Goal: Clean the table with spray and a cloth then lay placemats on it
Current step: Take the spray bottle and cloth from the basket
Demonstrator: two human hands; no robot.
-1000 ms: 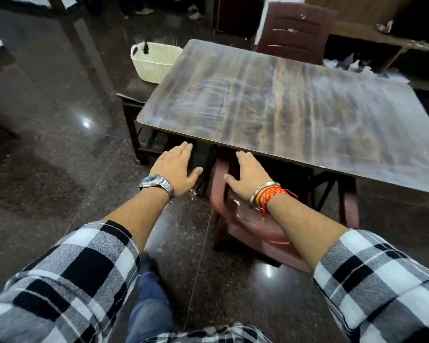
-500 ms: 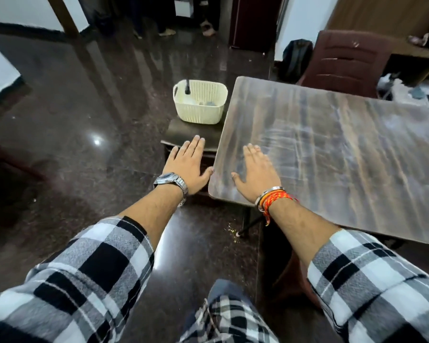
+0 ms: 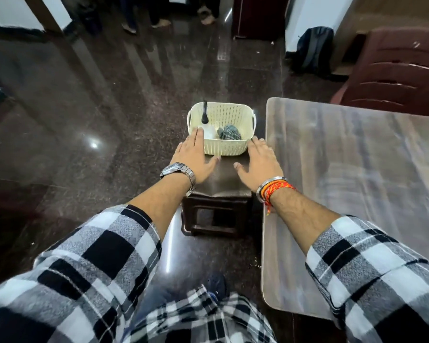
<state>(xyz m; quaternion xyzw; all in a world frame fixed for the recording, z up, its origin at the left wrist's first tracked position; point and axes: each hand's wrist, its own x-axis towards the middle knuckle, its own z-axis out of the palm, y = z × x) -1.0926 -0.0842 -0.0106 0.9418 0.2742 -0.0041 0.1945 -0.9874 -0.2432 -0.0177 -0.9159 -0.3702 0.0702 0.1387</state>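
Wood-grain desk (image 3: 357, 181) is bare and unwiped. Beside it, on a stool (image 3: 223, 191), sits a basket (image 3: 223, 147) holding spray (image 3: 206, 125) and cloth (image 3: 229, 132). Left hand (image 3: 196, 159) and right hand (image 3: 260, 164) flank it, each grip released. Grasp spray upright; take cloth separately.

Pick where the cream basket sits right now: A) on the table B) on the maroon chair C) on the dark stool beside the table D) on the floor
C: the basket rests on the dark stool left of the table, with the spray bottle and cloth inside and both hands open at its sides.
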